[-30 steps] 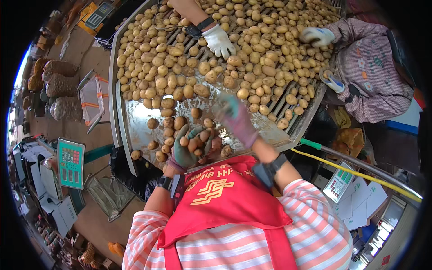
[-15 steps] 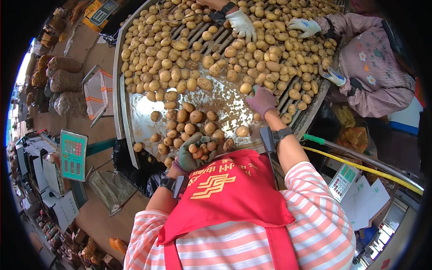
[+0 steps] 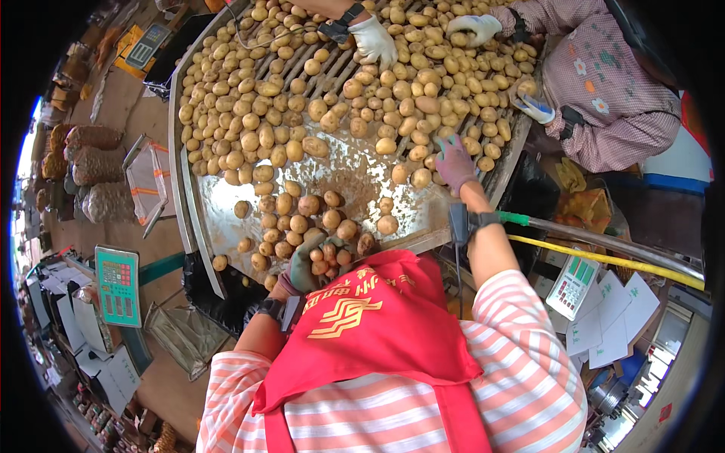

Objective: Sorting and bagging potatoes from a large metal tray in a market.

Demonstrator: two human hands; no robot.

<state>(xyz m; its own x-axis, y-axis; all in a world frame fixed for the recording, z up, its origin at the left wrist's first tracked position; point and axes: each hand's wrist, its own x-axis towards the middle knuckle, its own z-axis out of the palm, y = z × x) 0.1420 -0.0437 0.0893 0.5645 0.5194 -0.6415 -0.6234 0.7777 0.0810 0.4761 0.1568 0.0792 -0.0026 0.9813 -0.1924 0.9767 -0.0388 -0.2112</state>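
Note:
My left hand (image 3: 300, 264), in a grey-green glove, is cupped around several small potatoes (image 3: 329, 257) close to my red apron. Just beyond it, a loose group of potatoes (image 3: 285, 223) lies on the wet, dirt-streaked metal sheet (image 3: 355, 170). Stretched out to the right, my right hand (image 3: 455, 167) wears a purple-grey glove. Its fingers are extended and touch the near edge of the big potato heap (image 3: 423, 106). Two potatoes lie beside that hand, on its left. Nothing shows in its palm, though the palm faces away.
Across the sorting table, a co-worker's white-gloved hand (image 3: 374, 41) rests over the slats. Another person in a checked sleeve (image 3: 604, 136) works at the right with both gloved hands. A green-tipped metal pole (image 3: 604, 240) and yellow bar lie right. Green scales (image 3: 118, 285) stand left.
My right hand has moved right and slightly away along the heap, its fingers now straighter. A few potatoes near it have shifted onto the metal. My left hand still cups the small potatoes.

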